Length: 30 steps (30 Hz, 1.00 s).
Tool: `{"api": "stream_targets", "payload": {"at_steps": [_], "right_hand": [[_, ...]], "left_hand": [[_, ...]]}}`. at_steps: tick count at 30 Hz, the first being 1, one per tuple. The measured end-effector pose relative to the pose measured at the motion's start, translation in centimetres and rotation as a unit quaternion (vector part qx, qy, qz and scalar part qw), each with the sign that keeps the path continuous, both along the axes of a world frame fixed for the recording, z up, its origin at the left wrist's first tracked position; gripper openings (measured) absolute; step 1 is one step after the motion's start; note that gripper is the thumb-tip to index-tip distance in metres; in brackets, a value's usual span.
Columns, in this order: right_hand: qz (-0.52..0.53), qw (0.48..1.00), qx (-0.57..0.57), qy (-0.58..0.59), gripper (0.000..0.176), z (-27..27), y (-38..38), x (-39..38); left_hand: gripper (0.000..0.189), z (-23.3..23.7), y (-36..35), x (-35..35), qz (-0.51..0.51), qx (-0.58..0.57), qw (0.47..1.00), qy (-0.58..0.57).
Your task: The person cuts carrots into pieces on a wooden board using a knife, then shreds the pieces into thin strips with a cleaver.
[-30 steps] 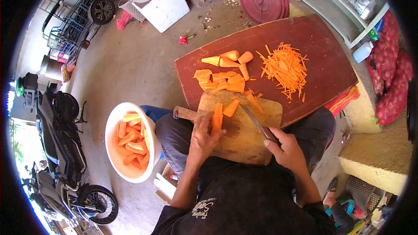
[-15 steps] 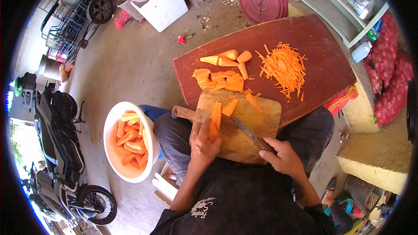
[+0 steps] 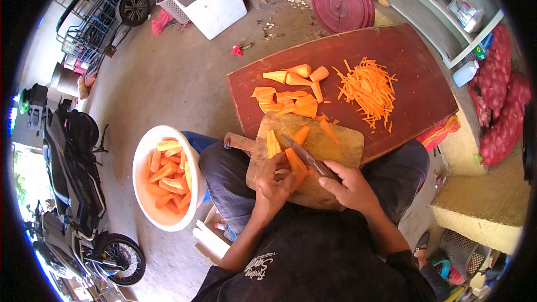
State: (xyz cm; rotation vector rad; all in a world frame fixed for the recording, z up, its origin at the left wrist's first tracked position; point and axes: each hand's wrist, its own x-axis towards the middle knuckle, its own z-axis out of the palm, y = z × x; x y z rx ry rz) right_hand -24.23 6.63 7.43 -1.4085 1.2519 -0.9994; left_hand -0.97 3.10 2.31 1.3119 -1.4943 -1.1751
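My right hand (image 3: 352,187) grips a knife (image 3: 314,162) by its handle, the blade angled up and left across the wooden cutting board (image 3: 341,156) on my lap. Closed around a piece of carrot (image 3: 296,168), my left hand (image 3: 274,184) rests at the board's left side, with the blade against or very near that piece. A sliced carrot chunk (image 3: 273,144) lies just beyond my left fingertips, and another piece shows behind the blade. Thin carrot sticks (image 3: 366,89) are heaped on the red tabletop (image 3: 414,56). Carrot chunks (image 3: 305,104) and peeled carrot ends (image 3: 296,75) lie to their left.
To my left stands a white tub (image 3: 140,190) of peeled carrots. A motorcycle (image 3: 78,201) is parked farther left. A round red lid (image 3: 342,3) leans beyond the table. Red mesh sacks (image 3: 506,117) lie at right, and another person's foot (image 3: 422,246) shows at lower right.
The knife has moved left, onto the carrot at my left hand. My left fingers have shifted right with that piece, leaving a sliced chunk beyond them. The whole view has shifted slightly.
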Motion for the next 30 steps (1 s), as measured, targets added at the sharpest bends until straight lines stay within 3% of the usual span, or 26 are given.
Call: {"api": "stream_targets", "payload": {"at_steps": [4,7,10,19,22,30], "right_hand": [[0.021,0.997,0.06,0.046,0.046,3.0,1.2,-2.0],[0.022,0.993,0.087,0.075,0.044,3.4,3.2,-3.2],[0.018,0.992,0.099,0.069,0.042,3.0,4.3,-3.2],[0.008,0.993,0.093,0.067,0.041,2.6,4.3,-2.2],[0.012,0.993,0.099,0.066,0.042,2.6,4.1,-2.0],[0.026,0.992,0.11,0.063,0.043,2.1,2.9,-1.2]], "left_hand": [[0.054,2.2,-0.4,1.8,-0.062,0.036,0.995,-0.076],[0.052,2.2,-0.4,3.1,-0.15,-0.114,0.964,-0.189],[0.052,1.8,0.1,2.3,-0.158,-0.153,0.951,-0.217],[0.05,0.2,0.7,-0.1,-0.048,-0.162,0.96,-0.225],[0.054,1.7,0.2,-0.1,-0.073,-0.054,0.975,-0.205],[0.052,0.6,-0.8,0.9,-0.149,-0.129,0.96,-0.199]]}}
